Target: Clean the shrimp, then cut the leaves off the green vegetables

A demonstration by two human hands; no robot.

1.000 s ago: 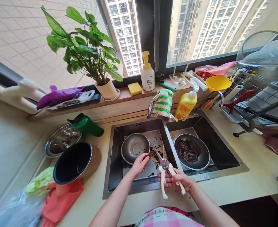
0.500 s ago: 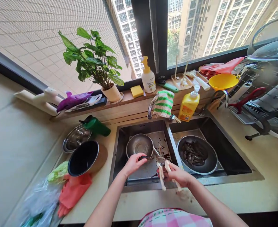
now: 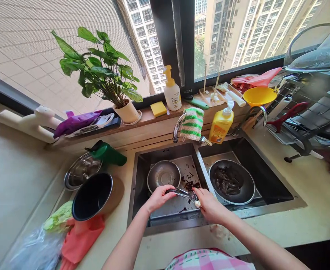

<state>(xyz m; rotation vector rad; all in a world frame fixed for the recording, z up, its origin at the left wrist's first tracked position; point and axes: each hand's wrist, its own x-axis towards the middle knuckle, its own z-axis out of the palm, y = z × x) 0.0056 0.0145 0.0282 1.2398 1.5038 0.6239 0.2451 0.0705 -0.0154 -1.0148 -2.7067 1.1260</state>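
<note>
Over the left sink basin my left hand (image 3: 159,198) pinches a slim dark shrimp (image 3: 173,191), much of it covered by the fingers. My right hand (image 3: 210,205) is wrapped around spring-loaded kitchen shears (image 3: 193,196); their blades point left and meet the shrimp, and the pale handles are mostly hidden in the palm. Just beyond my left hand, a round metal pan (image 3: 165,173) sits in the basin. Dark scraps (image 3: 191,184) lie scattered on the basin floor beside it. In the right basin another pan (image 3: 249,189) holds a pile of dark shrimp (image 3: 228,180).
A faucet with a striped cloth (image 3: 192,123) stands behind the divider, near a yellow pump bottle (image 3: 221,125). On the left counter are a dark pot (image 3: 93,197), a green bottle (image 3: 108,153) and red rubber gloves (image 3: 82,240). A dish rack (image 3: 302,123) occupies the right.
My right hand has turned the shears from upright to pointing left, bringing the blades onto the shrimp. The view has shifted slightly; my left hand keeps its pinch.
</note>
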